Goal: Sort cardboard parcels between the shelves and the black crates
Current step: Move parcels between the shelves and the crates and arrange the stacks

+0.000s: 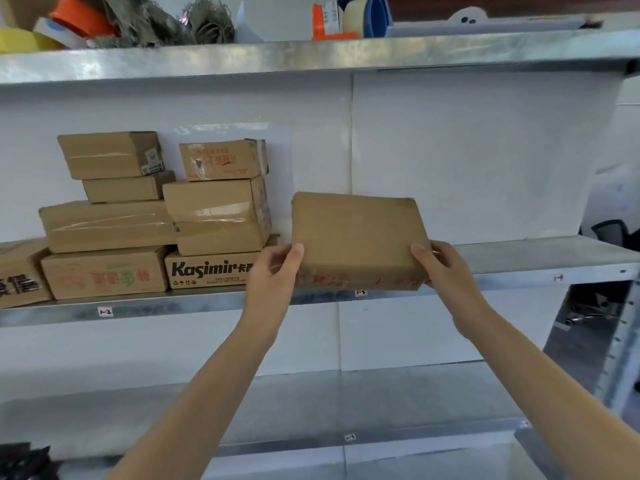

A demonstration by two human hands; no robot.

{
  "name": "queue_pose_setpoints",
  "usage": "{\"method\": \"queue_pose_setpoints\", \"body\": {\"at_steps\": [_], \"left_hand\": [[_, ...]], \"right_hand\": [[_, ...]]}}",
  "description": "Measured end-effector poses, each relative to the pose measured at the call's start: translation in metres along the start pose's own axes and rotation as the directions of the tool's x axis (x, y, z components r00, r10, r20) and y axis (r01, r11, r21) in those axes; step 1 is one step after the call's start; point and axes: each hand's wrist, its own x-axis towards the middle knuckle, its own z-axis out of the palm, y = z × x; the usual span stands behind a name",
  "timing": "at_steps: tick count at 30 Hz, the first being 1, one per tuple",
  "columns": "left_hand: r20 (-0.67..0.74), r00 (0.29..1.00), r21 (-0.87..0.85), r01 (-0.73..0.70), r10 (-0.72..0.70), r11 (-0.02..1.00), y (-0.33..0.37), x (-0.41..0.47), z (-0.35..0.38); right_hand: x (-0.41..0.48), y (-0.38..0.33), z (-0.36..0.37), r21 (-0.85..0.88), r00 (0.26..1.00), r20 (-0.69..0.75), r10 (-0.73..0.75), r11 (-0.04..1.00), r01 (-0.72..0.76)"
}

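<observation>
A flat brown cardboard parcel (356,237) with red print on its near edge is held at the front of the middle metal shelf (519,261). My left hand (277,275) grips its near left corner, thumb on top. My right hand (440,268) grips its near right corner. Whether the parcel rests on the shelf or hangs just above it I cannot tell. To the left on the same shelf stands a stack of several cardboard parcels (156,216), one marked Kasimir (207,270).
The top shelf (311,55) carries tape rolls, an orange dispenser (329,24) and tangled netting. A lower shelf (346,403) lies below my arms. A black crate corner (24,460) shows at the bottom left. An upright post (620,344) bounds the right side.
</observation>
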Motion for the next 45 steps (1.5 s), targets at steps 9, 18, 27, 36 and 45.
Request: {"method": "queue_pose_setpoints", "body": {"at_steps": [9, 18, 27, 36, 45], "left_hand": [[-0.115, 0.988, -0.042, 0.099, -0.103, 0.994, -0.078, -0.083, -0.050], [-0.270, 0.961, 0.197, 0.122, -0.066, 0.973, -0.116, -0.129, -0.136], [-0.525, 0.847, 0.353, 0.306, -0.083, 0.884, -0.123, -0.174, -0.229], [-0.681, 0.722, 0.214, 0.353, -0.120, 0.911, -0.103, -0.216, -0.299], [-0.803, 0.548, -0.062, 0.313, -0.233, 0.948, -0.088, -0.258, -0.376]], "right_hand": [[-0.098, 0.069, 0.026, -0.156, 0.989, 0.140, 0.043, 0.988, -0.021], [-0.145, 0.099, 0.102, -0.129, 0.918, 0.389, 0.075, 0.991, -0.026], [-0.168, 0.106, 0.189, -0.103, 0.823, 0.565, -0.067, 0.983, 0.151], [-0.198, 0.081, 0.273, 0.094, 0.645, 0.752, -0.138, 0.990, 0.102], [-0.247, 0.054, 0.353, 0.156, 0.513, 0.856, -0.061, 0.977, -0.144]]}}
